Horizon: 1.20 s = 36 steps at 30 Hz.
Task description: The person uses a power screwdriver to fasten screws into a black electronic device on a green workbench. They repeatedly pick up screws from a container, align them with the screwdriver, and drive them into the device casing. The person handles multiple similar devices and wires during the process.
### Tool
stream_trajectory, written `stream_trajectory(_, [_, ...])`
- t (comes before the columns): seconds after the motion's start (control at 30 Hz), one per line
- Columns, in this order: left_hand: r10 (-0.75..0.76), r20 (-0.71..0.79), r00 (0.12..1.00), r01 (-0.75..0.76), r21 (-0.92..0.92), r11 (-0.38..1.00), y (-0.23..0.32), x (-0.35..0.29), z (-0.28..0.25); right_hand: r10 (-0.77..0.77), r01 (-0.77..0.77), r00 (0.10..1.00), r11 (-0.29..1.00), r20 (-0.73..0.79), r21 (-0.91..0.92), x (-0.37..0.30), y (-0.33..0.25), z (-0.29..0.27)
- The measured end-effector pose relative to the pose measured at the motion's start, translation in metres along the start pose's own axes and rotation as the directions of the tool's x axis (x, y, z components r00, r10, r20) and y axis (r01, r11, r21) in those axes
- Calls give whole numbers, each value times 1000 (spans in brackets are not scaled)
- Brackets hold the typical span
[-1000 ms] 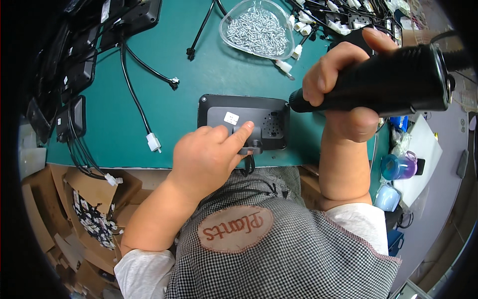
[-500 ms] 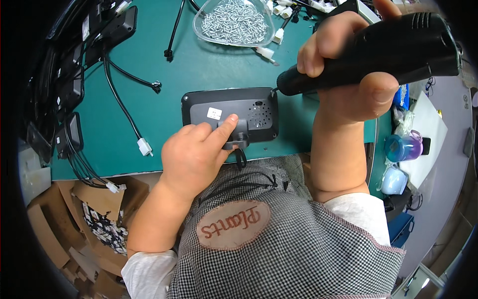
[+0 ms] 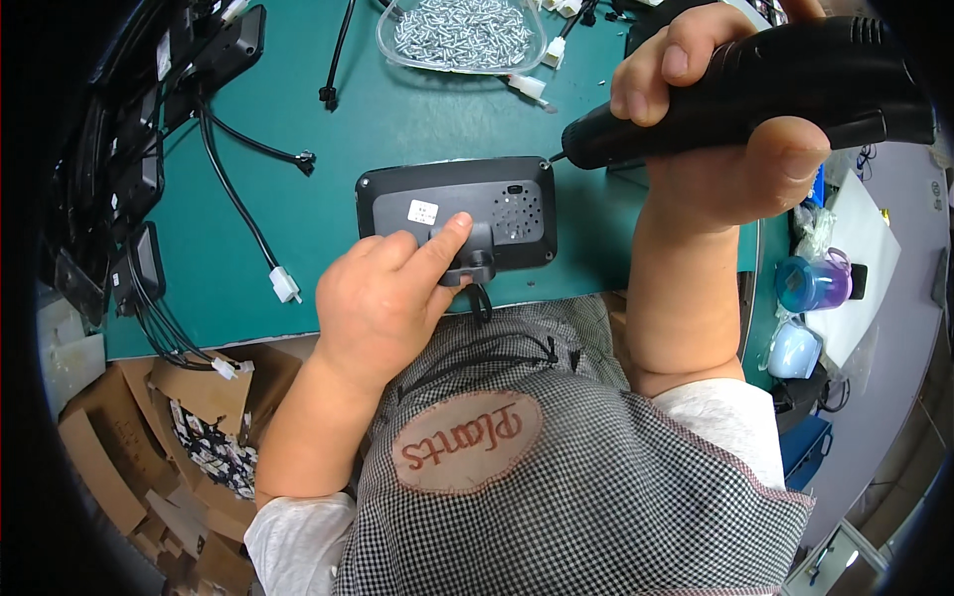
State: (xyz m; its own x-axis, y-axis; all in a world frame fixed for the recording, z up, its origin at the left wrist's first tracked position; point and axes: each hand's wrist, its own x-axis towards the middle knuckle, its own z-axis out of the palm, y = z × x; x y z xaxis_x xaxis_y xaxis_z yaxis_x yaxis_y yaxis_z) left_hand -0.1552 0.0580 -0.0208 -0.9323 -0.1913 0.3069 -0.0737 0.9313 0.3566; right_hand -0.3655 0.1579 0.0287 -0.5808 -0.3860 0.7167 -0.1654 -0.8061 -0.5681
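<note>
A black rectangular display unit (image 3: 388, 211) lies back side up on the table, with a white label, a field of small vent holes and a bracket (image 3: 479, 260) near its near edge. My left hand (image 3: 373, 303) grips that bracket, index finger stretched over it and the other fingers curled. In my right hand (image 3: 686, 129) is a black electric screwdriver (image 3: 775, 89), tilted with its bit toward the unit's far right corner. A silvery screw (image 3: 545, 166) shows at that corner, right by the bit's tip; whether they touch I cannot tell.
Beyond the unit stands a clear tray (image 3: 388, 55) of small screws. Cables with white plugs (image 3: 284, 285) lie at left, beside more black units (image 3: 147, 263). At right are a blue-purple cup (image 3: 810, 283) and a light blue container (image 3: 793, 350). Cardboard boxes (image 3: 109, 437) sit lower left.
The screwdriver has shifted slightly right relative to the unit, and more of its bit now shows. The whole scene sits a little higher in view. My left hand keeps its hold on the bracket.
</note>
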Motion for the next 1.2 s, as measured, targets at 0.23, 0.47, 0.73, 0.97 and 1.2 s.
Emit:
stream_trajectory(0.23, [-1, 4, 1000, 1, -2, 1000, 0, 0, 0, 116, -123, 978, 992, -172, -28, 1, -11, 19])
stream_trajectory(0.47, [-11, 13, 1000, 11, -8, 1000, 0, -1, 0, 55, -58, 990, 998, -133, -13, -3, -3, 14])
stream_trajectory(0.73, [-47, 32, 998, 48, -44, 998, 1, -1, -1, -26, 25, 999, 998, -30, -55, -5, 0, 9])
stream_trajectory(0.97, [-47, 24, 999, 48, -45, 998, 0, -2, -1, 32, -36, 998, 995, -51, -89, -4, -4, 15])
stream_trajectory(1.2, [-53, 24, 998, 54, -39, 998, -1, -2, -1, 25, -25, 1000, 999, -1, -28, -18, 10, 3])
